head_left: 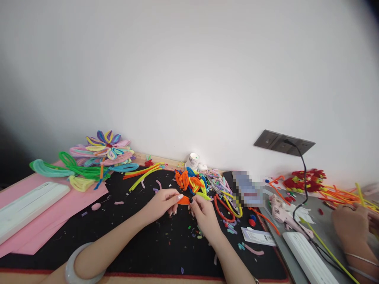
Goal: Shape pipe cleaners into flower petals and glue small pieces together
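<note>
Between my two hands, over the middle of the black mat (142, 248), is a short orange pipe cleaner piece (184, 200). My left hand (164, 203) pinches its left end between thumb and fingers. At its right end my right hand (204, 213) grips it the same way, dark nail on top. Just beyond the hands lie bundled orange pipe cleaners (182, 179) with yellow and blue ones. Red and yellow loops (223, 209) rest to the right of my right hand. The piece's exact shape is partly hidden by my fingers.
A multicoloured pipe cleaner flower (109, 146) and green loops (71, 167) lie back left on pink sheets (53, 221). A paper cup (193, 161) stands by the wall. At right are a phone (248, 189), a pink glue gun (287, 217), a black cord (304, 177) and another person's hand (351, 227).
</note>
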Available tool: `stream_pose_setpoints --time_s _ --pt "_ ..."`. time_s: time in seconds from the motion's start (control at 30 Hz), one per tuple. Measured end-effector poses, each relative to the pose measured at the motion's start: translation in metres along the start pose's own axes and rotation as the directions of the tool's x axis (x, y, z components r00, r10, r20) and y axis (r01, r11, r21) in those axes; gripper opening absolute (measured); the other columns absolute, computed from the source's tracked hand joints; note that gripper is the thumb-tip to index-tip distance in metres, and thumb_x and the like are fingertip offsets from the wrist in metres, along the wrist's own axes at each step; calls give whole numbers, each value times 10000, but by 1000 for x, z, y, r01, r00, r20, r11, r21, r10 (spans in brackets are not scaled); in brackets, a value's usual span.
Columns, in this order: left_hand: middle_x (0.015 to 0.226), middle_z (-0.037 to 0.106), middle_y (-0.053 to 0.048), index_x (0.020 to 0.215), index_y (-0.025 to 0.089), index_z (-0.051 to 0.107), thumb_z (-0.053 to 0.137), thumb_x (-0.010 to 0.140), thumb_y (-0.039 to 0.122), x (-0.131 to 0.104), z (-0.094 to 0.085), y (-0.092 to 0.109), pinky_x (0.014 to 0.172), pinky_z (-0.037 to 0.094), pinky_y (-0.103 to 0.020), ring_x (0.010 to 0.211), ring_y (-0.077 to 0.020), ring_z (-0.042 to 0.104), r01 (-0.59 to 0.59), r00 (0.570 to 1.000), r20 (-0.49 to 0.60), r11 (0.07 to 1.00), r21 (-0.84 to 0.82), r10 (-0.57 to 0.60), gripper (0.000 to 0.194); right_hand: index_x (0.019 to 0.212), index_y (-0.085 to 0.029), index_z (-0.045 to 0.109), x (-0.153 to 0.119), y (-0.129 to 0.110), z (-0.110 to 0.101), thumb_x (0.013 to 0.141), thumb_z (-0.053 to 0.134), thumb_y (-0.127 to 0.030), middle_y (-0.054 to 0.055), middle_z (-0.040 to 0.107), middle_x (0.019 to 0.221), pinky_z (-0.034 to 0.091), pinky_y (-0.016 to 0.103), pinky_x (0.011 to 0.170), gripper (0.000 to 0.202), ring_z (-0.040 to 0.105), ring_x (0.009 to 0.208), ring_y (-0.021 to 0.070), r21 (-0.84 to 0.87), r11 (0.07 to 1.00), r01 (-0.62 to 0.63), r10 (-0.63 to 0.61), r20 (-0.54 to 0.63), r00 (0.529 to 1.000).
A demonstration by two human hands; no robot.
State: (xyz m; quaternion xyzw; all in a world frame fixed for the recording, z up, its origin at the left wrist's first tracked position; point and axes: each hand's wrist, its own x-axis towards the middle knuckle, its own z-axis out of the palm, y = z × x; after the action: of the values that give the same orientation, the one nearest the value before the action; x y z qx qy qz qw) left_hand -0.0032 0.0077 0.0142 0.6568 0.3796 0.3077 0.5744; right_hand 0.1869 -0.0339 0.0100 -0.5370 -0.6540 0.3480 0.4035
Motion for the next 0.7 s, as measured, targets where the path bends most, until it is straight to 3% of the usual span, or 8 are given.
stream_pose_setpoints --time_s 0.13,0.23,0.33,0.43,0.53,0.7 --pt "489 554 38 600 241 453 529 914 572 -2 -2 2 587 415 -279 484 -144 511 -4 994 -108 989 147 20 463 693 -236 529 1 0 1 921 478 -319 -30 483 567 308 285 531 248 438 524 162 -47 999 -3 4 35 999" --pt "463 535 40 570 246 430 509 938 518 -4 -2 2 617 424 -284 491 -151 516 -31 989 -131 968 248 65 464 744 -222 596 2 0 0 881 504 -277 3 556 652 353 291 579 175 502 605 180 -87 994 69 -66 32 997" --pt "502 572 31 597 240 450 490 952 509 -3 -2 0 592 423 -276 482 -147 521 -48 990 -115 970 237 77 448 748 -214 631 3 1 -2 854 521 -250 31 613 700 401 306 640 157 556 669 198 -106 991 87 -86 11 996" --pt "601 645 12 714 223 527 421 986 515 1 -6 -4 552 423 -272 463 -140 530 -68 983 -158 985 158 93 413 731 -214 617 4 3 -2 876 505 -266 27 603 669 409 298 621 191 558 636 193 -66 998 2 -4 -35 999" --pt "627 642 18 897 201 618 384 999 477 2 -14 -5 541 436 -279 467 -153 546 -84 958 -257 982 167 126 376 706 -226 574 5 7 -1 893 492 -308 7 550 631 381 283 564 220 520 582 186 -55 997 -52 46 -104 993" --pt "629 649 19 900 212 631 383 1006 405 -2 -32 2 573 450 -294 501 -168 582 -117 898 -353 917 382 262 332 711 -232 595 8 16 -3 865 515 -353 32 583 704 427 299 585 211 555 631 209 -120 993 1 -28 -230 973"
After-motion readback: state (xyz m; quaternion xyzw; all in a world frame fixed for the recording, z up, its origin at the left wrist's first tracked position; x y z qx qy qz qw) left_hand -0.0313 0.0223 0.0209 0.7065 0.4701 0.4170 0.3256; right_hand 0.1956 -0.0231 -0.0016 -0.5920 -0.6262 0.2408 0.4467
